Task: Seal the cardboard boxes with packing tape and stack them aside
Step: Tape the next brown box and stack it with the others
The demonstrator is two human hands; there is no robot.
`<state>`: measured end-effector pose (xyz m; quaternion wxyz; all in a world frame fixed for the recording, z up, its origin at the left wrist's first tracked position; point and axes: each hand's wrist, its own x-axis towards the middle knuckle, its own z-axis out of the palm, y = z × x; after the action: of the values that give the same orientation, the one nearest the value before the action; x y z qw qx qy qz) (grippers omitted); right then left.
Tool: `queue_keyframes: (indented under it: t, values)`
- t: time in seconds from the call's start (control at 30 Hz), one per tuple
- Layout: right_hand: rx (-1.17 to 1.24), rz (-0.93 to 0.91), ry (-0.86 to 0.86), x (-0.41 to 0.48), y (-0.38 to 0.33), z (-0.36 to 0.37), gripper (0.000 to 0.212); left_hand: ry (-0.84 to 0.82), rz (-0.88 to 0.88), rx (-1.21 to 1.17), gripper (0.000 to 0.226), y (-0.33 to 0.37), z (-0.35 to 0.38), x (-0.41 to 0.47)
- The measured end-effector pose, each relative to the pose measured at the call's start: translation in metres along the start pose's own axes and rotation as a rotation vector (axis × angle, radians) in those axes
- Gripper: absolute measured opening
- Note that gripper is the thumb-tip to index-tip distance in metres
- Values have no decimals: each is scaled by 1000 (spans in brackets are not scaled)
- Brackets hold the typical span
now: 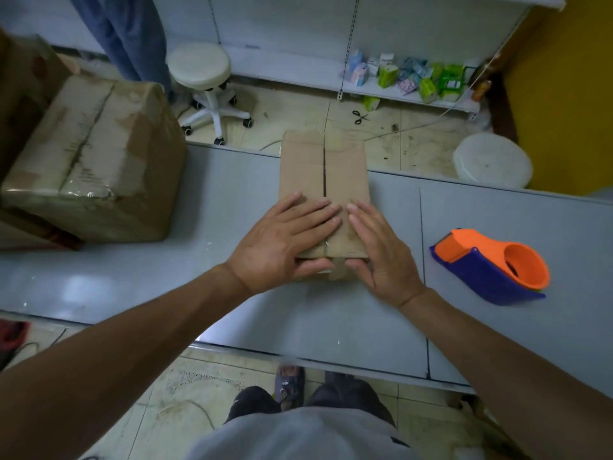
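While atop one box (303, 161), two hands (282, 239) (381, 252)

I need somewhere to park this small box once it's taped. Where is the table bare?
Bare table runs between the large carton and the small box, and again between the small box and the tape dispenser. The strip along the near edge is free too. The left end is crowded by the large carton.

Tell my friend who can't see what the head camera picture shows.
A left hand and right hand press flat on the near end of a small cardboard box on a grey table. An orange and purple tape dispenser lies to the right, a big taped box at the left.
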<state>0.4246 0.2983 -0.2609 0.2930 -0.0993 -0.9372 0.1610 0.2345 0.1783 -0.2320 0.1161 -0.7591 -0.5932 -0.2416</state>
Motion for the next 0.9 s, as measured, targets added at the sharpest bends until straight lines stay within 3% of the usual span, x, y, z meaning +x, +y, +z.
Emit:
queue_keyframes:
  t: [0.13,0.27,0.4,0.5,0.6,0.7,0.77,0.83,0.9]
  values:
    - [107,144,-22,-4,-13,-9,64,-15,-11,2,62,0,-4,2]
    - [374,518,359,-6,-52,-18,70,-31,-29,-4,63,0,-5,2]
    - [601,781,540,31,-76,10,62,-33,-26,-37,64,-2,-3,0]
    - [583,885,743,41,-75,33,52,-4,-69,-115,59,-1,-4,0]
    - [598,844,794,31,-69,42,45,147,-284,-338,49,13,1,2]
    - [711,892,840,26,-71,48,46,406,-702,-646,49,32,10,2]
    - [723,914,876,27,-72,51,45,485,-968,-893,49,41,11,5]
    - [763,909,902,29,-72,52,45,497,-1038,-949,48,43,13,3]
    - [816,901,887,30,-72,50,43,503,-1000,-957,52,42,19,-3]
